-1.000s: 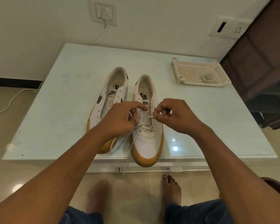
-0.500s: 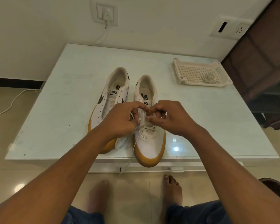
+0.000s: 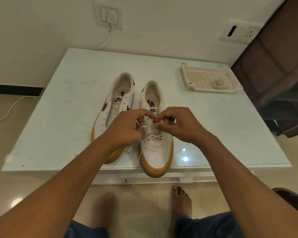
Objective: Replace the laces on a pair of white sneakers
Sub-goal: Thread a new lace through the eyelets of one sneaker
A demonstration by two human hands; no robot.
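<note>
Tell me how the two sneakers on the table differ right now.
The right sneaker has a lace crossed through its lower eyelets; the left sneaker has bare eyelets. The left hand and right hand both pinch the lace of the right sneaker, not working on the left sneaker. Both are white with tan soles.

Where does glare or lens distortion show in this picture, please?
Head view: lamp glare dots the glossy table right of the laced sneaker; the wide lens stretches both forearms; left hand, right hand and lace look sharp; lighting warm and dim.
</note>
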